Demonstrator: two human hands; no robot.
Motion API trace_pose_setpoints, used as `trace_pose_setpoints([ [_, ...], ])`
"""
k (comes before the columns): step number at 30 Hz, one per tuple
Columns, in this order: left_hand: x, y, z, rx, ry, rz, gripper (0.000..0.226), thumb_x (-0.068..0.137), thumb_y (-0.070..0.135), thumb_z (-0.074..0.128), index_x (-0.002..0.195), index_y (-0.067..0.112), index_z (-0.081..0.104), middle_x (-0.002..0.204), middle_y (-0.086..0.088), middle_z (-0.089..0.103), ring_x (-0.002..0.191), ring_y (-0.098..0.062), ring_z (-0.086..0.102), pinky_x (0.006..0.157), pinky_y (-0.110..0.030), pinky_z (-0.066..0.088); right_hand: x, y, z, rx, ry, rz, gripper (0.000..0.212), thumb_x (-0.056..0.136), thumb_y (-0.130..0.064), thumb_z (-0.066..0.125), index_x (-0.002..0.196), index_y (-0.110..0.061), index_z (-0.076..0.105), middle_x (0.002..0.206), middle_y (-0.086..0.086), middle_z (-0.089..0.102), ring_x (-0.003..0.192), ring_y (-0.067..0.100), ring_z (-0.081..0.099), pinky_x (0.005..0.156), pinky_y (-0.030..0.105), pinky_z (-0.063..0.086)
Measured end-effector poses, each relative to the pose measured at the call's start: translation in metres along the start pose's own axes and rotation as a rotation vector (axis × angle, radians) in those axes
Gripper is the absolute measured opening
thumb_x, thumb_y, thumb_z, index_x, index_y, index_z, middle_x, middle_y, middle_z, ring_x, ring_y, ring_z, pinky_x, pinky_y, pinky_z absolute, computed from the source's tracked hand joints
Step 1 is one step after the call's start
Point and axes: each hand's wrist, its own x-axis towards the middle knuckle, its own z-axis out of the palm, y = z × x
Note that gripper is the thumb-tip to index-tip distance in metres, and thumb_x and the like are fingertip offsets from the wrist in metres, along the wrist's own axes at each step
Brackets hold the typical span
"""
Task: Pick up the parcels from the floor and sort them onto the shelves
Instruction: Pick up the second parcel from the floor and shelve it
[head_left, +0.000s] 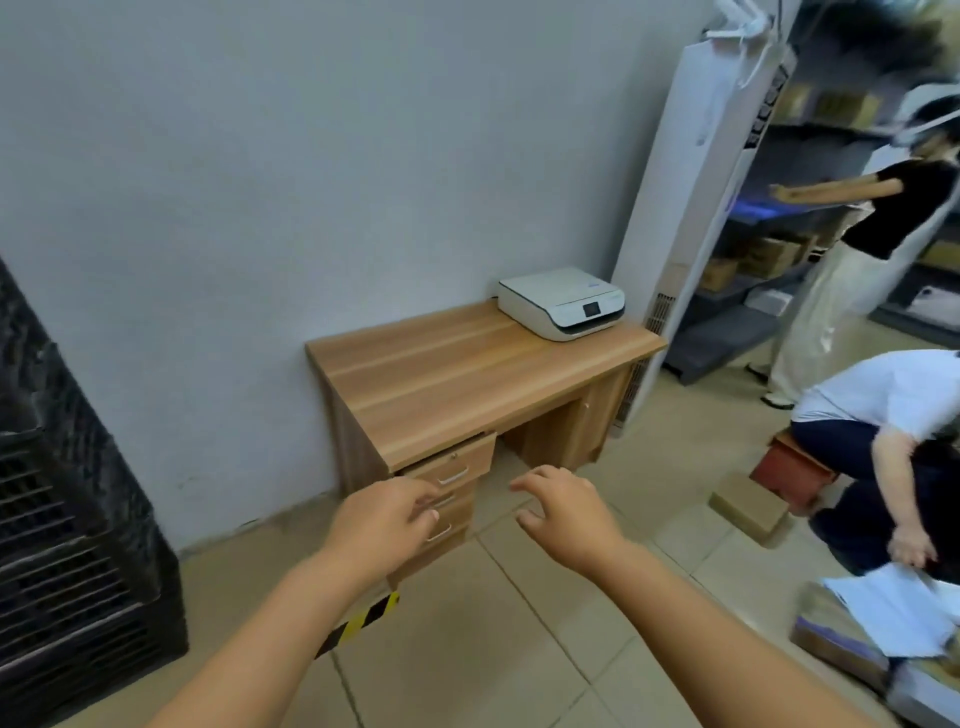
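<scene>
Both my hands are stretched out in front of me over the tiled floor, holding nothing. My left hand (387, 522) has its fingers loosely curled and apart; my right hand (563, 512) is spread with the fingers apart. A small brown cardboard parcel (748, 506) lies on the floor to the right, well away from both hands. More parcels, a white bag (893, 613) and flat brown packets (831, 631), are piled at the lower right. Grey shelves (727, 312) holding brown boxes stand at the back right.
A wooden desk (467, 379) with drawers and a white printer (563, 301) stands against the wall just ahead. Black crates (67, 519) are stacked at left. A tall white unit (680, 208) stands beside the desk. One person crouches at right on a red stool (784, 467); another stands by the shelves.
</scene>
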Motion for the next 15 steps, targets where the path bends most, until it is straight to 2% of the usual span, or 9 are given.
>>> trace_pose_setpoints([
  [7, 0.128, -0.002, 0.025, -0.005, -0.153, 0.15, 0.033, 0.089, 0.034, 0.049, 0.121, 0.031, 0.057, 0.118, 0.009, 0.063, 0.106, -0.011, 0.057, 0.089, -0.03, 0.048, 0.058, 0.064, -0.001, 0.007, -0.004, 0.217, 0.038, 0.091, -0.033, 0.049, 0.129, -0.029, 0.051, 0.131, -0.004, 0.053, 0.124, 0.016, 0.045, 0.104, 0.034, 0.032],
  [12, 0.197, 0.039, 0.063, -0.02, -0.257, 0.256, 0.036, 0.089, 0.037, 0.049, 0.123, 0.03, 0.055, 0.115, 0.009, 0.063, 0.099, -0.007, 0.057, 0.087, -0.028, 0.049, 0.067, 0.139, -0.012, 0.025, -0.001, 0.39, 0.039, 0.09, -0.033, 0.049, 0.128, -0.027, 0.052, 0.13, -0.003, 0.054, 0.123, 0.017, 0.046, 0.103, 0.034, 0.036],
  [15, 0.235, 0.073, 0.091, 0.011, -0.298, 0.334, 0.037, 0.089, 0.04, 0.049, 0.123, 0.03, 0.055, 0.116, 0.01, 0.063, 0.103, -0.007, 0.058, 0.088, -0.028, 0.049, 0.074, 0.19, -0.02, 0.051, 0.019, 0.481, 0.038, 0.09, -0.032, 0.05, 0.128, -0.025, 0.052, 0.129, -0.002, 0.054, 0.122, 0.017, 0.046, 0.102, 0.034, 0.037],
])
